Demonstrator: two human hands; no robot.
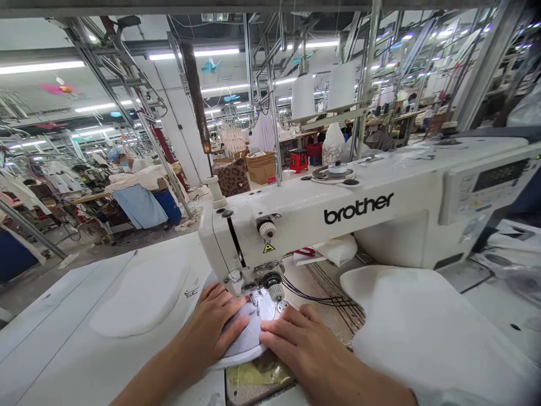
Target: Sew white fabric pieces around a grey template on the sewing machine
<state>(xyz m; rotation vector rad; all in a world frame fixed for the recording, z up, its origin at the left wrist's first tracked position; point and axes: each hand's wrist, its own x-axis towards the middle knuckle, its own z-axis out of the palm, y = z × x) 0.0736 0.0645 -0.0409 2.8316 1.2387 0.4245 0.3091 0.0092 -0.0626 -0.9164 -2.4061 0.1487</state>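
Observation:
Both my hands lie flat on a pale grey padded fabric piece (245, 341) under the head of a white Brother sewing machine (321, 208). My left hand (215, 321) presses its left side, and my right hand (296, 344) rests on its right side, fingertips close to the presser foot (253, 297). The needle area is partly hidden by the machine's tension parts. A flat white padded oval (139, 296) lies on the white table to the left. A soft white fabric stack (431, 332) sits to the right of my right hand.
Black wires run across the worktop behind my right hand. Thread cones (315, 96) stand on a metal rack above the machine. A co-worker (122, 163) sits at a far table among garments. Cardboard boxes (261, 167) and a red stool (298, 160) stand beyond.

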